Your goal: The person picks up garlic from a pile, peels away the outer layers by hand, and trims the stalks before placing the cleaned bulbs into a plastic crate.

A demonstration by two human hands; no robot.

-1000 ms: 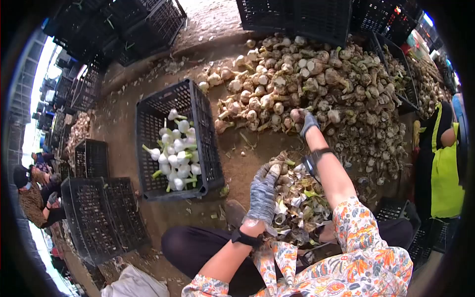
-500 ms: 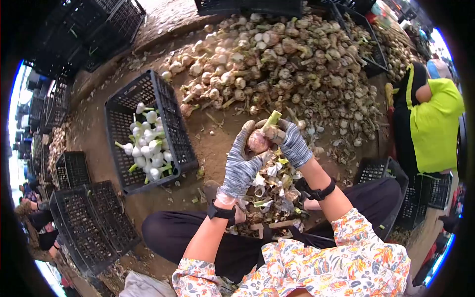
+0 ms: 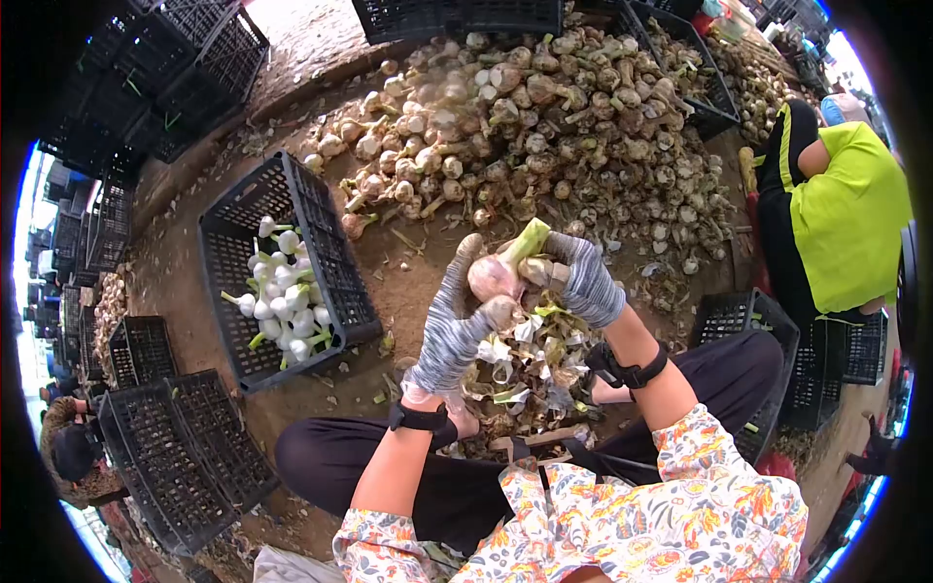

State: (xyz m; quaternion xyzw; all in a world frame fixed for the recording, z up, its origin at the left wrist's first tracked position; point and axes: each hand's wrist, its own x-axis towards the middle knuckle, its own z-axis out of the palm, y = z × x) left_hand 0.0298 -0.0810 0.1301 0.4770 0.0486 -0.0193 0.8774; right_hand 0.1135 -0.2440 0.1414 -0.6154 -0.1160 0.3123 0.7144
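Note:
A pinkish garlic bulb (image 3: 494, 278) with a short green stem is held up between my two gloved hands. My left hand (image 3: 454, 316), in a grey striped glove, has its fingers and thumb around the bulb's left side. On the right, my right hand (image 3: 581, 279) pinches at the bulb's side near the stem, its fingers curled. Below the hands lies a heap of peeled skins and leaf scraps (image 3: 530, 364) between my legs. White cleaned bulbs (image 3: 287, 296) with green stems lie in a black crate (image 3: 347, 257) to the left.
Beyond my hands spreads a large pile of unpeeled garlic (image 3: 544, 126). Empty-looking black crates (image 3: 185, 452) stand at the lower left, with more stacked at the upper left. A person in a yellow-green top (image 3: 846, 219) sits at the right. Another crate (image 3: 748, 330) is beside my right knee.
The bulb has turned in my hands and more of its pale side shows. My right hand has shifted slightly away from my left. The whole view has moved a little.

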